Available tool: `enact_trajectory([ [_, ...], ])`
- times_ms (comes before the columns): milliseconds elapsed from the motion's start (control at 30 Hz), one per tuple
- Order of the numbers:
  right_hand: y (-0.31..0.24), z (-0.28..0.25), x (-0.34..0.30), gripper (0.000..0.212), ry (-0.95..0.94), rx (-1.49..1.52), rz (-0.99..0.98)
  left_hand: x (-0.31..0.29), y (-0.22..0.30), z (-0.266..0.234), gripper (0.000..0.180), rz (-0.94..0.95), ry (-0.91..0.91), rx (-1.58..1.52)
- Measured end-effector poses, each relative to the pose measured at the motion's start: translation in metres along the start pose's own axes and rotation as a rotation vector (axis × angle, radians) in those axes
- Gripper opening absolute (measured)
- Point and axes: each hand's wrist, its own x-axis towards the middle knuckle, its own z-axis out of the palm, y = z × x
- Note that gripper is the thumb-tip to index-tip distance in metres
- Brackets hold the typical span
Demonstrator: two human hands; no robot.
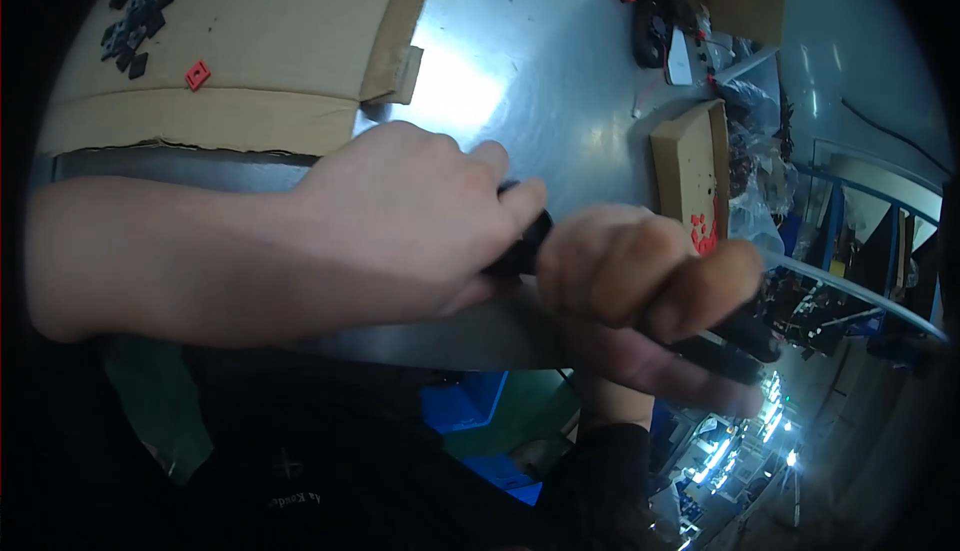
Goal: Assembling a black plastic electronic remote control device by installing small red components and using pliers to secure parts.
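Over the near edge of the metal table, my left hand (405, 201) is closed around a black piece (520, 248), most of it hidden by the fingers. Right beside it, my right hand (635, 271) is closed on a dark tool, whose two handle-like ends (745, 339) stick out past the fingers on the right. Motion blurs this hand, and the tool's working end is out of sight, so its exact kind cannot be told. The two hands meet at the black piece.
A shallow cardboard tray (290, 21) at the far left holds black and red square pieces (138, 26). On the right stands a smaller cardboard box (685, 161) with small red parts. Behind it lie a black fan-like object (655, 29) and plastic bags. Blue bins (465, 401) sit below the table.
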Motion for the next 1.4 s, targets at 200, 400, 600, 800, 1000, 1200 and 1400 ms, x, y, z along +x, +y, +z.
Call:
enact_trajectory([
  [200,-0.014,0.000,-0.003,0.056,0.068,0.020,-0.086,0.001,0.002,0.000,0.051,-0.054,0.010,0.008],
  [400,-0.009,-0.004,-0.001,0.059,-0.076,0.005,0.051,0.000,-0.002,0.003,0.052,-0.007,0.068,0.012],
  [600,-0.020,-0.005,-0.005,0.053,0.096,0.106,-0.020,0.000,0.001,0.003,0.051,-0.043,0.001,0.050],
  [800,-0.015,0.001,-0.008,0.056,0.174,-0.011,-0.071,0.002,0.002,-0.003,0.060,-0.074,-0.086,0.021],
  [1000,-0.011,-0.001,-0.015,0.059,0.089,-0.114,0.003,0.002,0.001,-0.004,0.062,-0.043,-0.056,0.005],
  [1200,-0.009,0.003,-0.017,0.059,0.087,-0.074,-0.061,0.000,0.007,-0.004,0.066,-0.093,-0.079,0.030],
  [1400,-0.004,0.011,-0.019,0.065,0.110,-0.120,-0.058,-0.002,0.005,-0.004,0.065,-0.078,-0.037,0.014],
])
